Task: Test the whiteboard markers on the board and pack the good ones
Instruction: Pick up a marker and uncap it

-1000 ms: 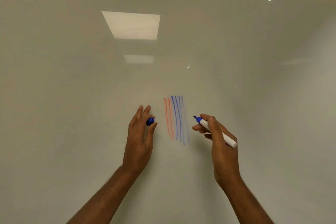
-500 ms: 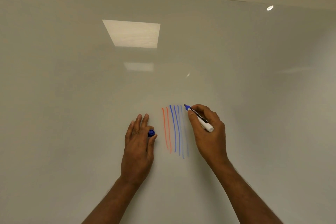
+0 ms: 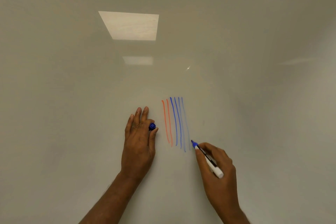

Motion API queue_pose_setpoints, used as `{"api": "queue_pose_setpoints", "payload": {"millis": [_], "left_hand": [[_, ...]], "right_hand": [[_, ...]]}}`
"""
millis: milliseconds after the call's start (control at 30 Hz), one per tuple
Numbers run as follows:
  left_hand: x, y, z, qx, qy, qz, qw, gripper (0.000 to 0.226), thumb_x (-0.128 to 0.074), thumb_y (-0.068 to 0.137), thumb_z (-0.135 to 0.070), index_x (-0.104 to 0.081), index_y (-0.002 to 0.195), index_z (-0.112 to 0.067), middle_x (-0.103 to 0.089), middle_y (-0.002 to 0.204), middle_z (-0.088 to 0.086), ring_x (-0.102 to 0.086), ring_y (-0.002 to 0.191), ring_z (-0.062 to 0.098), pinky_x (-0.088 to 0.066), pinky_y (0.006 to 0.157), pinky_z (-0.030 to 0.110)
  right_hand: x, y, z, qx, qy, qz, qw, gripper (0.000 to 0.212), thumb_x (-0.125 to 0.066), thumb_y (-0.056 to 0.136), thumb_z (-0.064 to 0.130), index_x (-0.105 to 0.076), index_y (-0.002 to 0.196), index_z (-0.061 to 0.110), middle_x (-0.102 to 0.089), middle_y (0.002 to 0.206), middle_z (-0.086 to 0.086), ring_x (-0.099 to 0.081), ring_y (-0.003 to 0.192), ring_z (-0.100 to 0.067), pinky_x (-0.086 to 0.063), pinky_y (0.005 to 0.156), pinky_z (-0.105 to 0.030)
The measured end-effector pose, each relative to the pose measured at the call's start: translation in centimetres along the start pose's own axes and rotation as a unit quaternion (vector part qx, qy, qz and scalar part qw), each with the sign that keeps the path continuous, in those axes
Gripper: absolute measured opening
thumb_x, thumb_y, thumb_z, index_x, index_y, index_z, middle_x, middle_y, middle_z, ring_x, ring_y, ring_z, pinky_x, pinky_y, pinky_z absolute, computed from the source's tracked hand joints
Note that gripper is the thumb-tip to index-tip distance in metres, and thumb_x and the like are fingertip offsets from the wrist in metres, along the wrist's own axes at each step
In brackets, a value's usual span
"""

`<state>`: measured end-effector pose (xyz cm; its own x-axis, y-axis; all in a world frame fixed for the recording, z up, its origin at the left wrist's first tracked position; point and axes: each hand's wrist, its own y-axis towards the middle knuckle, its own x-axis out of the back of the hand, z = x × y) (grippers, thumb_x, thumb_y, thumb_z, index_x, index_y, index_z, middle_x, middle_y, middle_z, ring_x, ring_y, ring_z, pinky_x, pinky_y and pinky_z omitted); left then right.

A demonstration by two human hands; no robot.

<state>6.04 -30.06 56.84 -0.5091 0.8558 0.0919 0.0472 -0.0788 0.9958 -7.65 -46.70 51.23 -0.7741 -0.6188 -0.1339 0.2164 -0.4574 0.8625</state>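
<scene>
**Now the marker tip is at the foot of the strokes**

Half a second ago the right hand [image 3: 216, 165] held the blue marker [image 3: 209, 161] at the top of the test lines. It has since come down along their right side, and the tip now meets the whiteboard [image 3: 72, 96] just beside the lower end of the palest, rightmost stroke. The fingers and thumb are curled round the white barrel, and its butt end sticks out over the knuckles.

The left hand [image 3: 140, 143] has barely shifted. It pinches the blue cap [image 3: 152, 126] between thumb and forefinger, with the other fingers stretched up along the board.

Two red lines [image 3: 168, 123] and four blue lines [image 3: 177, 123] stand between the hands, well below the board's top edge. The blue ones grow fainter towards the right. I cannot tell whether this pass has left a fresh line.
</scene>
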Motion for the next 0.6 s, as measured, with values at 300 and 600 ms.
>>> {"api": "queue_pose_setpoints", "payload": {"millis": [300,600], "left_hand": [[0.0,0.0,-0.1,-0.004,0.005,-0.005,1.000,0.046,-0.042,0.107,-0.027,-0.056,0.137,0.006,-0.039,0.160,0.007,-0.023,0.155,0.016,-0.017,0.127,0.035],[-0.1,0.0,0.1,0.014,0.010,0.012,1.000,0.049,-0.041,0.107,-0.030,-0.055,0.139,0.003,-0.037,0.162,0.005,-0.022,0.156,0.017,-0.017,0.128,0.035]], "right_hand": [[0.0,2.3,2.1,-0.004,0.022,-0.006,1.000,0.015,-0.071,0.091,0.022,-0.070,0.102,0.032,-0.071,0.100,0.008,-0.066,0.099,-0.016,-0.054,0.085,-0.043],[-2.9,9.5,3.9,0.083,-0.029,0.008,0.996,0.018,-0.064,0.097,0.030,-0.068,0.114,0.025,-0.069,0.098,0.013,-0.064,0.095,-0.013,-0.053,0.084,-0.046]]}}
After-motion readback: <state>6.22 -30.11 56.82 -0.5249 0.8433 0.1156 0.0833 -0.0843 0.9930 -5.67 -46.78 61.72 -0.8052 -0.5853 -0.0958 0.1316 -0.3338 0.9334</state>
